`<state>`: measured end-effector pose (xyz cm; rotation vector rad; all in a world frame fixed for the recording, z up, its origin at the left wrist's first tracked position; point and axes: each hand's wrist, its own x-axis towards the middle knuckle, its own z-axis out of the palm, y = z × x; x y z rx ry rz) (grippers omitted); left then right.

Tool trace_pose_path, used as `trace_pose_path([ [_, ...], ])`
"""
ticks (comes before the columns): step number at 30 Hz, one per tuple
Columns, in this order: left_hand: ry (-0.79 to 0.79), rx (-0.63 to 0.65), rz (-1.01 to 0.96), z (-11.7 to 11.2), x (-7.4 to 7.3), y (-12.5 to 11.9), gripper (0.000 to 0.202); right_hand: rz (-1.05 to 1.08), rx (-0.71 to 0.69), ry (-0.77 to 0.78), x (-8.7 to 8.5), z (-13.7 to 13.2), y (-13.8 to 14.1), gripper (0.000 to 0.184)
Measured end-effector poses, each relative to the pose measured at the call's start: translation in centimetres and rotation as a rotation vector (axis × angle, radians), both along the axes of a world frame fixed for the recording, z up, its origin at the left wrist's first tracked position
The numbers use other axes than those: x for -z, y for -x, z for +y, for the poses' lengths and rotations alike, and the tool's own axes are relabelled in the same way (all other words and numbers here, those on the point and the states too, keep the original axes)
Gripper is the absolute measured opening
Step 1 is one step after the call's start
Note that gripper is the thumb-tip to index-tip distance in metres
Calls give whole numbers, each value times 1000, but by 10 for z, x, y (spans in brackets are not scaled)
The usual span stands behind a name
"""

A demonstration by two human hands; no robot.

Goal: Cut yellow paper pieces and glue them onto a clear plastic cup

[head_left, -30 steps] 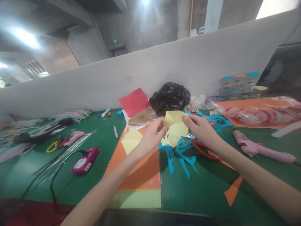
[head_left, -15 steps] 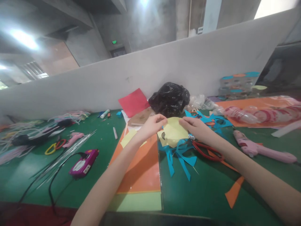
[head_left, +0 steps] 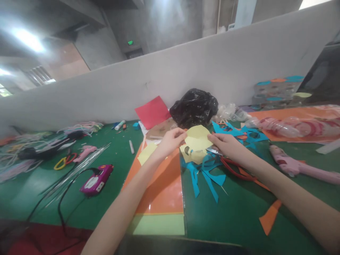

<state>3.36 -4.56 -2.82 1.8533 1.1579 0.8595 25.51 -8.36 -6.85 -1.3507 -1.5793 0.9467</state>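
Note:
A rounded piece of yellow paper (head_left: 198, 137) is held up between my two hands. My left hand (head_left: 172, 141) pinches its left edge, and my right hand (head_left: 221, 141) grips the right edge with thumb and fingers. Below it lies a yellow paper scrap (head_left: 188, 154) with cut-out holes, on top of blue paper offcuts (head_left: 209, 177). Red-handled scissors (head_left: 236, 170) rest on the table under my right wrist, their metal blades partly showing. Another yellow paper piece (head_left: 146, 153) lies behind my left forearm on an orange sheet (head_left: 162, 187).
A black plastic bag (head_left: 195, 108) and a red sheet (head_left: 152, 112) sit against the white partition (head_left: 106, 92). Pink glue guns lie at right (head_left: 294, 163) and left (head_left: 85, 153). A corded purple device (head_left: 97, 180) stands left. Plastic bottles (head_left: 289, 125) lie at the back right.
The yellow paper piece has tilted and risen slightly, showing more of the scrap and scissor blades beneath. Both hands keep hold of it. The whole view has shifted a little.

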Motion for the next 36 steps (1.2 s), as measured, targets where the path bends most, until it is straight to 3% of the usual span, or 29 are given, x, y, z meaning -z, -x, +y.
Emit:
trace_pose_path([
  [7,-78,-20,97,-6,5,-5,36,72,65,33,-1,-1,4,62],
  [20,-33,16,134,4,19,-6,37,242,44,157,17,13,0,66],
  [29,-5,37,146,1,17,-2,36,215,-14,146,22,11,-1,65],
  [36,39,82,102,5,27,1,33,91,6,131,18,6,1,67],
])
